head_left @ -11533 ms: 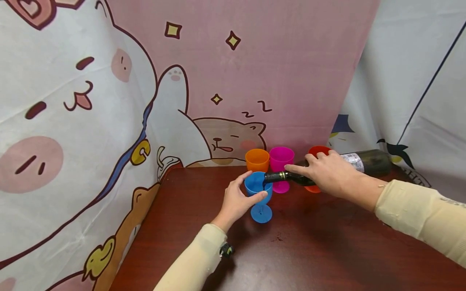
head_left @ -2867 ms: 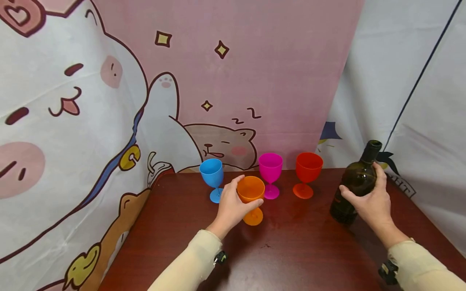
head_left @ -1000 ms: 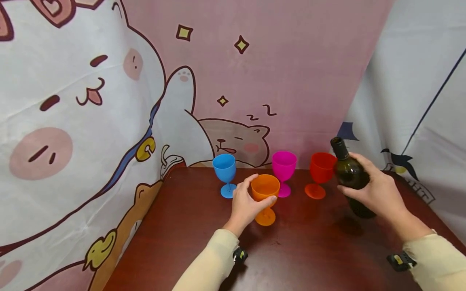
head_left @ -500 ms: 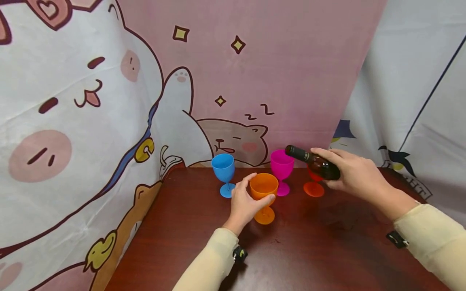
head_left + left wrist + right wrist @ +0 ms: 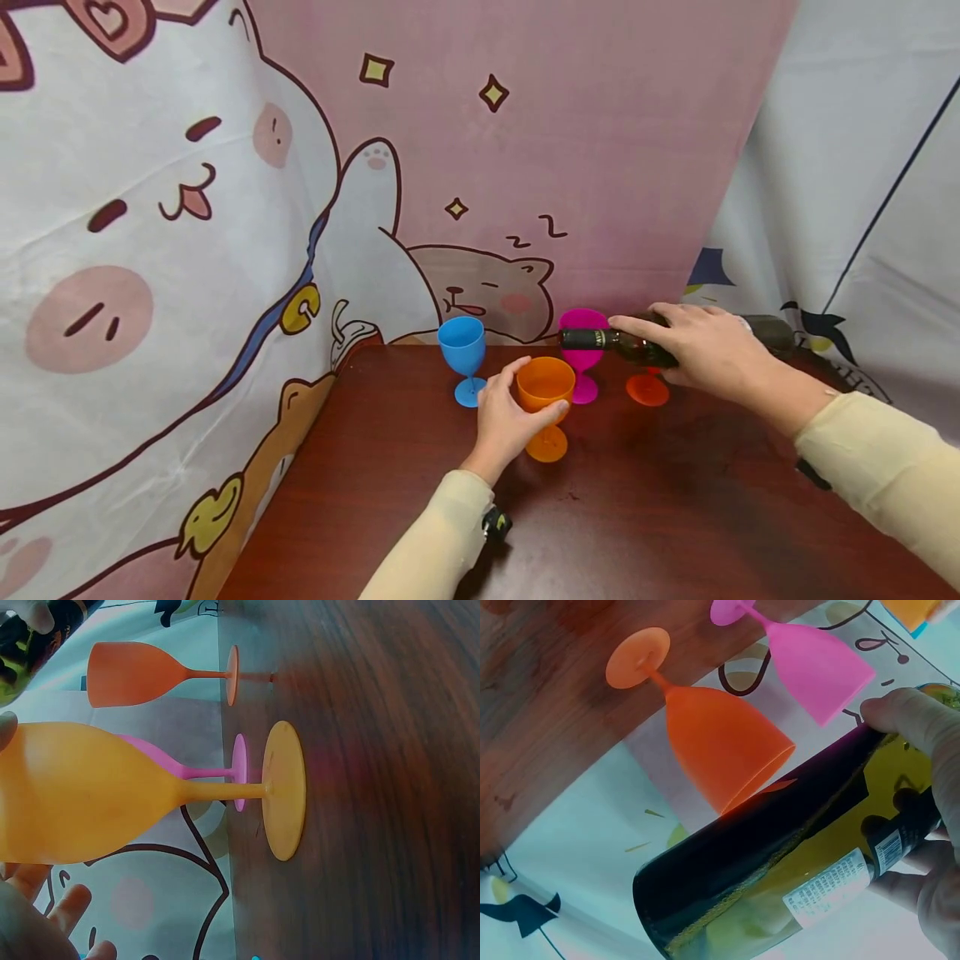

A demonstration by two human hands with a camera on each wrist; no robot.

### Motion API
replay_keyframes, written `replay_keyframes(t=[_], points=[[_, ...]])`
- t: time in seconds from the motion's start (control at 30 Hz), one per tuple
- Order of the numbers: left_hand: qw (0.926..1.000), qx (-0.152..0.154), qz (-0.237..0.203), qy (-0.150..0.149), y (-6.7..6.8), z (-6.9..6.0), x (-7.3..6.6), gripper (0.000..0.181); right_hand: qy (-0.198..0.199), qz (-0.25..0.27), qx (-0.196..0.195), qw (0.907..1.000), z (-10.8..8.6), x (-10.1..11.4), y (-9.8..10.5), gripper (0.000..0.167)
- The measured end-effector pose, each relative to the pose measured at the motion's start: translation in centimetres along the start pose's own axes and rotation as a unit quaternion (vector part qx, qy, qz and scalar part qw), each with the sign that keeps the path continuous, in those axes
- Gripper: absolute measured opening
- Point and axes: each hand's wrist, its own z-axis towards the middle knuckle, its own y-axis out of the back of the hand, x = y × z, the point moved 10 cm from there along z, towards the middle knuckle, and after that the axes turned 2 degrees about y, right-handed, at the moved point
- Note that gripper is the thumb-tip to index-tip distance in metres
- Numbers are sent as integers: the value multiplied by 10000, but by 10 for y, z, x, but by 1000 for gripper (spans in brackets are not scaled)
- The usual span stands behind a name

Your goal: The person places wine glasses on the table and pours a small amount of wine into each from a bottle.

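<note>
My left hand (image 5: 510, 421) grips the bowl of an orange goblet (image 5: 546, 385) between thumb and fingers; its foot stands on the table. With my right hand (image 5: 708, 350) I hold a dark green wine bottle (image 5: 636, 348), tipped almost level with its neck pointing left. The mouth is beside the orange goblet's upper right rim. No stream of liquid shows. In the right wrist view the bottle (image 5: 765, 855) shows a white label, and my thumb and fingers wrap round it. Behind the bottle neck stands a pink goblet (image 5: 583, 362), partly covered.
A blue goblet (image 5: 462, 350) stands upright to the left, near the back edge of the brown table (image 5: 420, 450). A red goblet (image 5: 647, 388) stands behind the bottle, its bowl mostly hidden in the head view. A printed cloth backdrop (image 5: 615, 167) hangs behind the table.
Over the last second my right hand has tilted the bottle from near upright to almost level and moved its mouth left. Earlier, the bottle was at the blue goblet. The left hand keeps the orange goblet.
</note>
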Motion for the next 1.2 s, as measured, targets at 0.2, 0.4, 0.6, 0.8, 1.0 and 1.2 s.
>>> replay_keyframes(t=[0.2,0.4,0.6,0.8,1.0,1.2], points=[[10000,-8,5,29,-1,-1,2,84,-95,-127,587,9981,2,4,-8,99],[10000,-14,-25,59,-1,-2,3,85,33,-268,751,9968,4,7,-11,96],[9999,-16,-31,116,0,-2,3,82,186,-418,814,9956,6,9,-15,94],[9999,-13,-28,99,0,-1,2,81,260,-489,780,9954,6,12,-15,91],[10000,-6,-19,88,0,-1,0,81,442,-618,585,9954,7,15,-13,87],[9999,-4,13,114,1,-2,1,81,472,-684,570,9949,6,17,-12,85]])
